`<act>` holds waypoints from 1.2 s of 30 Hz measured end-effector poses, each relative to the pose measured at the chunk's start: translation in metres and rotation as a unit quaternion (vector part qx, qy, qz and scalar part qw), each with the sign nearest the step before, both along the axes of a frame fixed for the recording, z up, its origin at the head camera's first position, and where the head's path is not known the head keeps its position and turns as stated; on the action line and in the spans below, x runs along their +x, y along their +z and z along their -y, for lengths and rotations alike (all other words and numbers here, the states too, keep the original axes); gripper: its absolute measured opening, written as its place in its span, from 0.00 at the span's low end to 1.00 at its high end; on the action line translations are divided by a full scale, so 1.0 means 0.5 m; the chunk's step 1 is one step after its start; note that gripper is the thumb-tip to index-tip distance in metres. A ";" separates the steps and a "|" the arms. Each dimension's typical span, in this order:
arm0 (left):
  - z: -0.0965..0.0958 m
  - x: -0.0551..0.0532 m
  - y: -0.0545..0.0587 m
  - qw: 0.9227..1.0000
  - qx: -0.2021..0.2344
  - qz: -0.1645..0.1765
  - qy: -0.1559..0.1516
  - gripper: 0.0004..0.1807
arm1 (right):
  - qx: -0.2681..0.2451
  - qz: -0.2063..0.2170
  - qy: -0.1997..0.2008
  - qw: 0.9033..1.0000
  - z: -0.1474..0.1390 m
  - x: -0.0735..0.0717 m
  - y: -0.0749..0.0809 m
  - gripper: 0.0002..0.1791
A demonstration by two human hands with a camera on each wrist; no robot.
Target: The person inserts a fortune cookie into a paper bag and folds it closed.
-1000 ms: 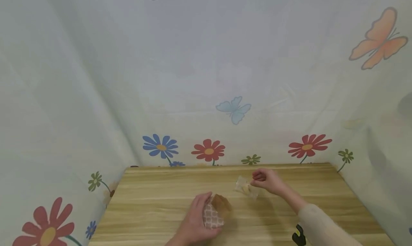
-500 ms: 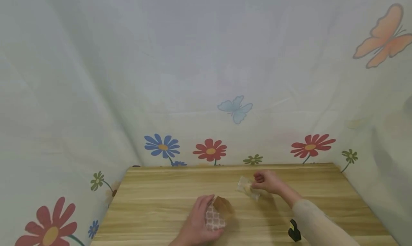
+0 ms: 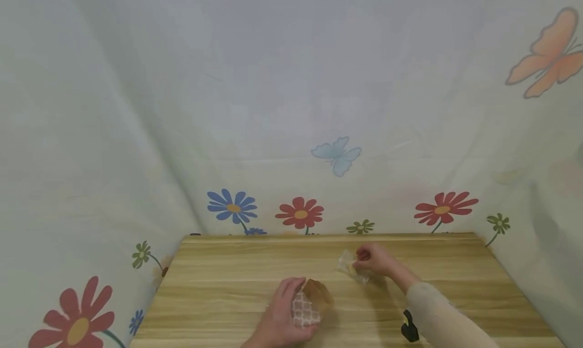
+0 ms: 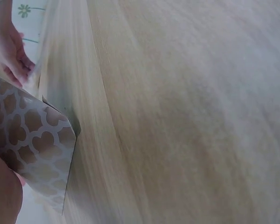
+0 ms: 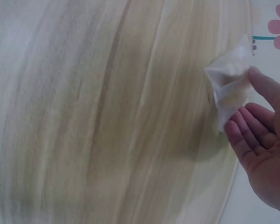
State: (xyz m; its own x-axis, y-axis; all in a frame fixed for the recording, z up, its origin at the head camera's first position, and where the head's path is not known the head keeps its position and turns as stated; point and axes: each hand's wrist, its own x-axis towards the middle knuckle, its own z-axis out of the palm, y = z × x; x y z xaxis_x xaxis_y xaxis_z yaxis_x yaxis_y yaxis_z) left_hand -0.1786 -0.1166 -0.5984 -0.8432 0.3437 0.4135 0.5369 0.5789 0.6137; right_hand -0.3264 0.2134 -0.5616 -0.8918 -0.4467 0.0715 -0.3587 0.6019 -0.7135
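My left hand (image 3: 284, 315) grips a small paper bag (image 3: 304, 311) with a brown-and-white lattice pattern; its brown mouth tilts to the right. Up close in the left wrist view, the patterned side of the bag (image 4: 32, 144) fills the space beside the palm. Farther back on the table, my right hand (image 3: 377, 259) pinches the right side of a clear plastic packet (image 3: 347, 263) with something pale yellow in it. In the right wrist view the thumb touches the packet (image 5: 228, 79), and the fingers of the right hand (image 5: 270, 149) curl near its lower end.
The wood-grain table (image 3: 218, 277) ends at a white cloth backdrop (image 3: 273, 110) printed with flowers and butterflies. A small black object with a yellow mark (image 3: 409, 327) lies close to the right sleeve (image 3: 442, 315).
My right thumb and fingers have come down onto the packet from just beside it. The left hand keeps its grip on the bag. The whole head view has shifted slightly.
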 end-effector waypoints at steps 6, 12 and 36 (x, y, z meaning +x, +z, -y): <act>0.002 0.013 0.003 1.000 -0.012 0.017 0.011 0.60 | 0.003 0.016 -0.016 1.000 0.010 0.013 -0.009 0.17; 0.004 0.022 0.006 0.999 -0.022 0.017 0.019 0.60 | -0.034 0.059 -0.019 0.997 0.017 0.033 -0.008 0.15; -0.002 0.006 -0.005 0.999 -0.030 -0.020 0.027 0.59 | -0.201 0.173 -0.006 0.964 0.034 0.092 0.028 0.29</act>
State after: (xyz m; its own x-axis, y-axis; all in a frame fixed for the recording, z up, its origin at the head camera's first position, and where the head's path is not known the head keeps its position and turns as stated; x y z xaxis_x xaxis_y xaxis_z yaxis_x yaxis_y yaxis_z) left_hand -0.1755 -0.1158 -0.6008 -0.8440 0.3243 0.4272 0.5279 0.6424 0.5555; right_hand -0.2805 0.1964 -0.5478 -0.8980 -0.4350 -0.0664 -0.0516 0.2540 -0.9658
